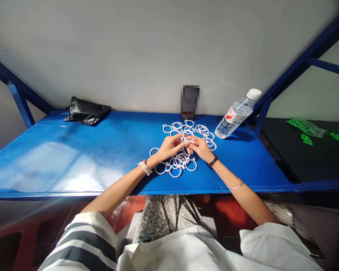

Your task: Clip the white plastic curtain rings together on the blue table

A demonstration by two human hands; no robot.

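Note:
Between my two hands is a white plastic curtain ring (pixel 188 130), raised a little above the blue table. My left hand (pixel 169 146) pinches its lower edge from the left. My right hand (pixel 201 147) has its fingers closed on the same edge from the right, and the fingertips of both hands meet there. Nearer to me lies a loose pile of white curtain rings (pixel 182 160) with small eyelets. More curtain rings (pixel 202 130) are spread beyond my hands, partly hidden by them.
A tilted-looking water bottle (pixel 234 117) stands at the back right. Against the wall leans a dark, blurred-out object (pixel 190 101). At the back left of the blue table (pixel 124 143) lies a black plastic bag (pixel 86 111). Green items in clear bags (pixel 306 126) rest on a dark surface to the right.

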